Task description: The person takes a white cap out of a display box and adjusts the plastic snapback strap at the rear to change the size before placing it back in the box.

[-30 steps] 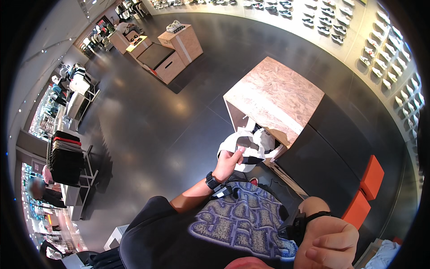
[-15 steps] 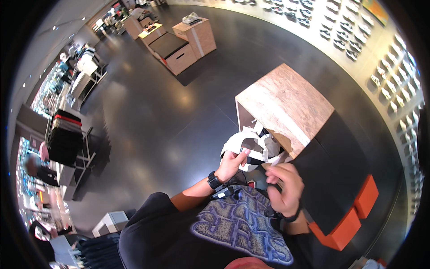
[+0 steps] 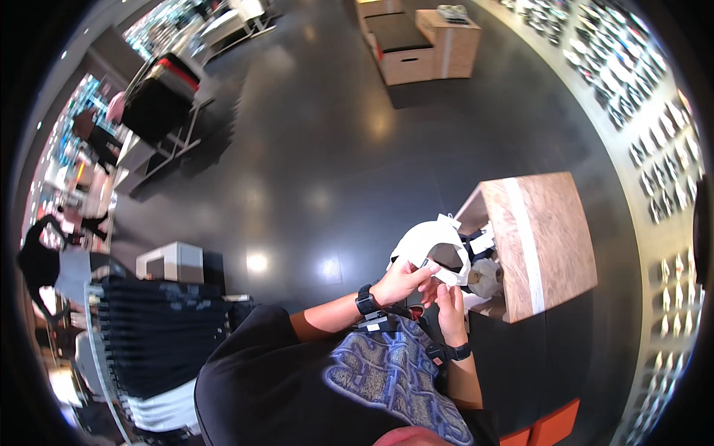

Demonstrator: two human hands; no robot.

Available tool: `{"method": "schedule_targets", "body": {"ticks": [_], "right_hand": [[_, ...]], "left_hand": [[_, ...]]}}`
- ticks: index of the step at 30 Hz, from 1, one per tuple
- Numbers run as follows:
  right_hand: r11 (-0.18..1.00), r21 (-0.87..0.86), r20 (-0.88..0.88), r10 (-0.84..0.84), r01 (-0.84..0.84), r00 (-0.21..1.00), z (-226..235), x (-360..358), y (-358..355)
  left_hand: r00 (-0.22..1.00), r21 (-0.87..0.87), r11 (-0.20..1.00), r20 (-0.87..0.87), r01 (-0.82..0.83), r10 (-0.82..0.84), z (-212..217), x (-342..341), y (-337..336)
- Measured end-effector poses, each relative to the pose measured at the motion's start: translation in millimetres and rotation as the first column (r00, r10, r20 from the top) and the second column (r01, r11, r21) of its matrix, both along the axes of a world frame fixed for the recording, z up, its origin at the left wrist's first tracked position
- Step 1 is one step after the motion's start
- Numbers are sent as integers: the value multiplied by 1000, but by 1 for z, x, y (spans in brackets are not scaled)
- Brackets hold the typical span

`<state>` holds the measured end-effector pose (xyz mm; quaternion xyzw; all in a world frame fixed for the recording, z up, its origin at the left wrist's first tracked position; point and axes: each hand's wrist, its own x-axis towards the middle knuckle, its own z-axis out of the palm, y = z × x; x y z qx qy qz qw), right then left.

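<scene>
Gripping the white cap (image 3: 420, 239) by its edge, the left hand (image 3: 401, 283) is beside the right hand (image 3: 450, 318), whose hold is unclear; the cap, probably light and soft, best held by its rim, hangs near the wooden box (image 3: 561, 238).

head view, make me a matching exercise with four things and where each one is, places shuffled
Things:
1. white cap
2. nearest wooden box
3. orange blocks
4. hanging dark clothes

Places:
A. lower left of the picture
B. just right of the cap
C. held in the left grip
D. lower edge, right of the middle

Pairs: 1-C, 2-B, 3-D, 4-A
</scene>
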<state>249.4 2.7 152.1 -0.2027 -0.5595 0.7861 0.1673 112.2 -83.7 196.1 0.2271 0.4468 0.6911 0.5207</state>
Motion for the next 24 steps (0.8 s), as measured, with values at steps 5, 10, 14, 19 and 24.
{"method": "schedule_targets", "body": {"ticks": [5, 10, 14, 19, 24], "right_hand": [[985, -160, -197, 29, -62, 980, 6, -41, -14], [964, -267, -98, -51, 23, 994, 16, -73, -16], [953, -301, -36, -30, 18, 999, 42, -118, -19], [962, -272, -17, 30, -33, 999, 36, -163, -13], [974, -220, -29, -62, 54, 998, 36, -207, -17]], "left_hand": [[987, -17, 988, 52, -154, 155, -2, -18, -24], [956, 5, 959, -79, -283, 283, -16, -44, -27], [951, 70, 954, -86, -291, 296, -4, -78, -36], [954, 129, 961, -145, -243, 261, -6, -129, -49], [841, 67, 855, -159, -514, 518, 2, -162, -67]]}}
